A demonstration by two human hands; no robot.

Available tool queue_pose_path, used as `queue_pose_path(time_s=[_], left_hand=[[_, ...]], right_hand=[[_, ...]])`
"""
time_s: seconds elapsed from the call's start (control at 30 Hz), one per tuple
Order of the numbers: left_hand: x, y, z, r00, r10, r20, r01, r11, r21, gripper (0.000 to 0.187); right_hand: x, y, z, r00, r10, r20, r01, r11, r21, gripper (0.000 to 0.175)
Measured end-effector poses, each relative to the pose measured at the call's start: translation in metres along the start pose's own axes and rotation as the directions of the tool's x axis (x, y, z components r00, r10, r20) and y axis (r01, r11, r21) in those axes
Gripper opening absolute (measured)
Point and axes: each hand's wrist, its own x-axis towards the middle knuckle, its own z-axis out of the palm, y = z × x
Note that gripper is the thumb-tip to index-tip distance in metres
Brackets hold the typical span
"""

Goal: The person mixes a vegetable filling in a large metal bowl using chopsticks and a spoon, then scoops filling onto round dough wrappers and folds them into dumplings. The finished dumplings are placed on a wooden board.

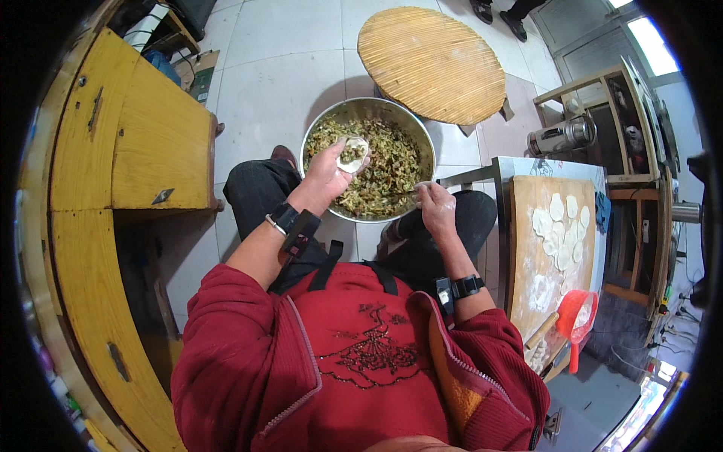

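Note:
My left hand (325, 175) holds a round dough wrapper (351, 167) above a large stainless steel basin (432, 148). A small mound of chopped filling (355, 150) sits on that wrapper. Chopped vegetable filling (387, 158) fills much of the basin, which stands between my knees. At the basin's right rim, my right hand (438, 207) is closed, with flour on its fingers. It appears to grip a thin utensil (411, 195), mostly hidden; its kind is unclear.
To the right, several dough wrappers (563, 255) lie on a floured wooden board (522, 237) with a rolling pin (541, 331) and a red plastic sieve (565, 319). A round slatted tray (432, 62) is beyond the basin. Yellow cabinets (161, 135) line the left; a person's shoes (513, 27) show at the top.

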Motion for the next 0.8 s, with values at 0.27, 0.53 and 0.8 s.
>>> queue_pose_path(time_s=[0.27,0.53,0.8], left_hand=[[-0.003,0.006,-0.001,0.998,-0.001,-0.057,0.002,1.0,0.02,0.032],[-0.004,-0.007,0.01,0.992,-0.027,-0.127,0.03,0.999,0.021,0.03],[-0.006,-0.017,0.029,0.998,-0.045,0.037,0.048,0.995,-0.089,0.035]], right_hand=[[0.013,-0.002,-0.004,0.914,0.405,0.026,-0.343,0.738,0.581,0.023],[0.019,-0.078,-0.028,0.971,0.156,-0.181,-0.007,0.775,0.632,0.022],[0.011,-0.108,-0.013,0.728,-0.646,-0.23,0.648,0.758,-0.079,0.01]])
